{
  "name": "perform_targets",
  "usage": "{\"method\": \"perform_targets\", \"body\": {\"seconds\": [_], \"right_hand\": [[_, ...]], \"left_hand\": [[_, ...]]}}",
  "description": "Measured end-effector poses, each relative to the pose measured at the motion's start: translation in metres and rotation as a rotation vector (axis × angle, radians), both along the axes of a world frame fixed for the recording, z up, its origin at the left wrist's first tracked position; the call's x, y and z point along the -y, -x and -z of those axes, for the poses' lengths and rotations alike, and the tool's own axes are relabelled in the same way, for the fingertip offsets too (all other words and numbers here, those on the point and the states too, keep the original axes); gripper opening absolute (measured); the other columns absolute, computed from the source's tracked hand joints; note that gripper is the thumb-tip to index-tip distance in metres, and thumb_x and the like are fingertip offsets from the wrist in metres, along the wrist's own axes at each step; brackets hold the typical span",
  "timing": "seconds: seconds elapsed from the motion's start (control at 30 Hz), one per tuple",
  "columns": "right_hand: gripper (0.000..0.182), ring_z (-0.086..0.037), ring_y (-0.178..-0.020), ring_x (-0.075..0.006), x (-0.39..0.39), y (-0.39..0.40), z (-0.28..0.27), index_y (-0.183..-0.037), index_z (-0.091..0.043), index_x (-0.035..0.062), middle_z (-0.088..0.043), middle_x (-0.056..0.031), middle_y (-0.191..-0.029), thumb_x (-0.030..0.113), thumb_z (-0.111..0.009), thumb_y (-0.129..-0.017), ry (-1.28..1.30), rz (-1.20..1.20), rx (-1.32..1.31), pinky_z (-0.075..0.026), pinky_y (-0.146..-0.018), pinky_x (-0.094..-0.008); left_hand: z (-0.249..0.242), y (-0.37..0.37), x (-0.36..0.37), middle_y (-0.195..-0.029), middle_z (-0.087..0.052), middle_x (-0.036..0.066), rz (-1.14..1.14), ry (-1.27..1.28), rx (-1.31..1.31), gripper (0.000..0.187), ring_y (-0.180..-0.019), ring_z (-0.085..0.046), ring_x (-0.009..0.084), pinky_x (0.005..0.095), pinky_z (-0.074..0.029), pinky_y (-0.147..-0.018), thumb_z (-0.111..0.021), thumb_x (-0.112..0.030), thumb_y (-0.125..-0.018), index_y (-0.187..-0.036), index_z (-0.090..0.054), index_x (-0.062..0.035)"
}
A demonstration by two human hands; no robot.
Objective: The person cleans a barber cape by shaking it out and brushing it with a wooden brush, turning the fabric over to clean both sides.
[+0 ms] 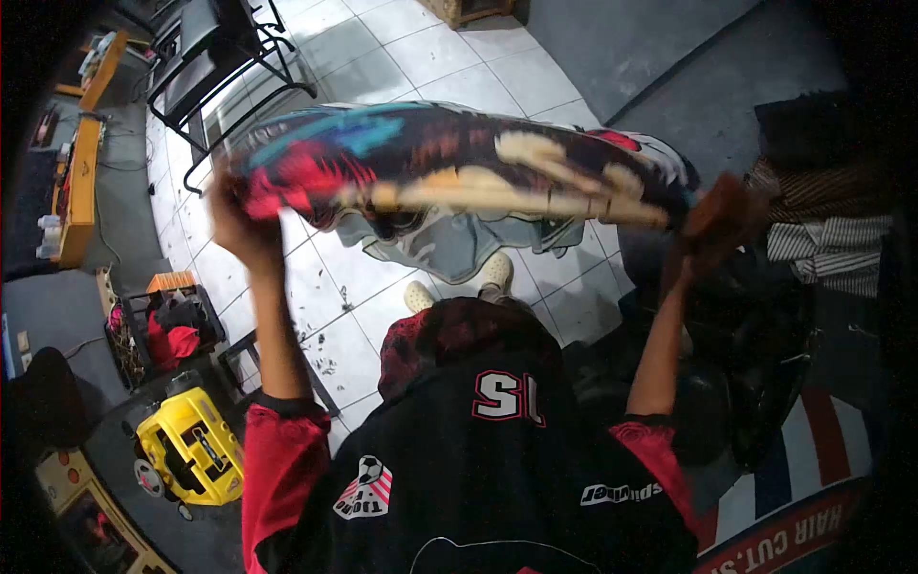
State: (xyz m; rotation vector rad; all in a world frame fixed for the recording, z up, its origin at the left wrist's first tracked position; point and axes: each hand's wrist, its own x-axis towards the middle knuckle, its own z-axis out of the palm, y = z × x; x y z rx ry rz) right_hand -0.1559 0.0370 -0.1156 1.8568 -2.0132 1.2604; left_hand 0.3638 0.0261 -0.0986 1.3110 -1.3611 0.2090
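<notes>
As hands (247, 220) grip, cloth (430, 158), long axis crosswise

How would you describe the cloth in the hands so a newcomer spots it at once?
Find the white tiled floor beyond the black-and-red shirt. Held over it, stretched between the left hand and the right hand, is the patterned cloth. Unlike the grey striped fabric off to the right, it shows red, blue and cream patches on a dark ground.
</notes>
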Motion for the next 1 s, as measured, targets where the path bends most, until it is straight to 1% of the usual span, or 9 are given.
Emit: {"method": "perform_targets", "body": {"seconds": [0.1, 0.17, 0.23, 0.33, 0.37, 0.53, 0.67, 0.83, 1.0], "right_hand": [[0.026, -0.057, -0.084, -0.0302, -0.052, 0.000, 0.122, -0.096, -0.056, -0.0012, -0.060, -0.0164, -0.095, 0.013, -0.060, -0.073, -0.320, -0.135, 0.222, -0.044, -0.074, -0.0347], [0.025, -0.058, -0.085, -0.0333, -0.091, -0.029, 0.133, -0.088, -0.060, -0.0010, -0.060, -0.0205, -0.084, 0.003, -0.053, -0.064, -0.974, -0.144, 0.023, -0.044, -0.072, -0.0414], [0.024, -0.059, -0.076, -0.0300, -0.122, -0.013, 0.161, -0.084, -0.060, -0.0009, -0.061, -0.0173, -0.080, 0.002, -0.052, -0.062, -1.335, -0.369, -0.135, -0.044, -0.070, -0.0385], [0.027, -0.058, -0.070, -0.0235, -0.143, 0.007, 0.171, -0.086, -0.059, -0.0019, -0.059, -0.0130, -0.075, 0.000, -0.052, -0.060, -1.155, -0.414, 0.376, -0.044, -0.067, -0.0333], [0.030, -0.055, -0.068, -0.0175, -0.141, 0.013, 0.177, -0.088, -0.057, -0.0022, -0.056, -0.0094, -0.071, -0.003, -0.052, -0.059, -1.005, -0.361, 0.420, -0.042, -0.064, -0.0309], [0.032, -0.056, -0.083, -0.0389, -0.091, -0.015, 0.110, -0.091, -0.054, -0.0018, -0.058, -0.0214, -0.083, -0.008, -0.047, -0.060, -0.735, 0.049, 0.180, -0.042, -0.071, -0.0390], [0.031, -0.056, -0.082, -0.0381, -0.065, -0.026, 0.074, -0.090, -0.054, -0.0013, -0.058, -0.0209, -0.081, -0.007, -0.048, -0.060, -0.430, 0.112, 0.069, -0.042, -0.071, -0.0378], [0.026, -0.057, -0.079, -0.0370, -0.037, 0.009, 0.059, -0.084, -0.053, -0.0008, -0.058, -0.0193, -0.079, -0.006, -0.048, -0.059, -0.591, -0.067, 0.064, -0.043, -0.069, -0.0348], [0.025, -0.056, -0.072, -0.0229, -0.024, -0.001, 0.031, -0.084, -0.051, -0.0016, -0.055, -0.0123, -0.072, -0.008, -0.048, -0.061, -0.534, 0.004, 0.101, -0.042, -0.069, -0.0295]], "left_hand": [[0.104, 0.027, -0.058, -0.107, -0.056, 0.018, 0.211, -0.498, 0.377, 0.052, -0.094, -0.057, 0.0326, 0.0379, -0.048, -0.076, -0.050, 0.012, -0.063, -0.113, -0.050, -0.0042], [0.204, 0.020, -0.110, -0.091, -0.060, 0.021, 0.559, -1.349, 0.440, 0.038, -0.083, -0.058, 0.0378, 0.0451, -0.046, -0.073, -0.058, -0.007, -0.070, -0.107, -0.052, -0.0035], [0.201, 0.015, -0.153, -0.073, -0.060, 0.020, 0.692, -1.238, 0.375, 0.042, -0.066, -0.059, 0.0368, 0.0414, -0.048, -0.062, -0.067, -0.019, -0.064, -0.101, -0.056, -0.0050], [0.148, 0.003, -0.168, -0.070, -0.059, 0.018, 0.496, -1.456, 0.068, 0.042, -0.063, -0.058, 0.0341, 0.0391, -0.047, -0.058, -0.066, -0.017, -0.061, -0.100, -0.057, -0.0044], [0.140, -0.002, -0.165, -0.068, -0.058, 0.017, 0.529, -1.456, 0.065, 0.041, -0.062, -0.057, 0.0334, 0.0387, -0.046, -0.056, -0.065, -0.015, -0.060, -0.099, -0.057, -0.0049], [0.117, -0.013, -0.127, -0.078, -0.050, 0.018, 0.353, -0.996, 0.272, 0.035, -0.071, -0.053, 0.0336, 0.0380, -0.043, -0.060, -0.050, 0.010, -0.064, -0.096, -0.055, -0.0052], [0.075, -0.015, -0.093, -0.078, -0.050, 0.011, 0.010, -0.765, 0.155, 0.029, -0.069, -0.053, 0.0241, 0.0295, -0.042, -0.060, -0.052, 0.008, -0.067, -0.092, -0.059, -0.0044], [0.081, -0.030, -0.057, -0.089, -0.060, 0.016, 0.181, -0.733, 0.044, 0.030, -0.082, -0.060, 0.0270, 0.0300, -0.045, -0.075, -0.047, 0.012, -0.068, -0.093, -0.058, 0.0008], [0.053, -0.015, -0.034, -0.081, -0.058, 0.013, 0.180, -0.627, 0.036, 0.021, -0.071, -0.058, 0.0230, 0.0274, -0.045, -0.067, -0.054, 0.005, -0.071, -0.091, -0.059, -0.0006]]}}
